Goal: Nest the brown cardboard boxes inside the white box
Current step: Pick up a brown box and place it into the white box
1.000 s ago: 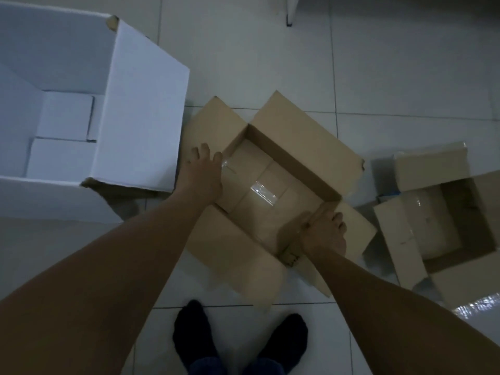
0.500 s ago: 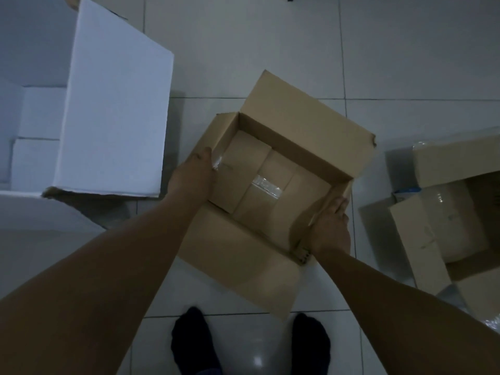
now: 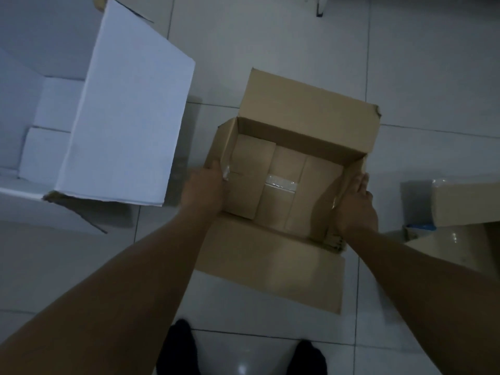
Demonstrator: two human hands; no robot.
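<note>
The open brown cardboard box (image 3: 286, 190) on the tiled floor is gripped at opposite walls by the left hand (image 3: 205, 189) and right hand (image 3: 354, 205). It should be lifted level, flaps cleared, toward the large white box (image 3: 130, 112) just left.

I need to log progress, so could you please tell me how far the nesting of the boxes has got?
Done: nothing is nested yet; the white box holds only its own folded bottom flaps. In hand: the left hand and right hand grip opposite walls of the open brown box, which is outside the white one. Left: place it inside, then the second brown box at the right edge.
</note>
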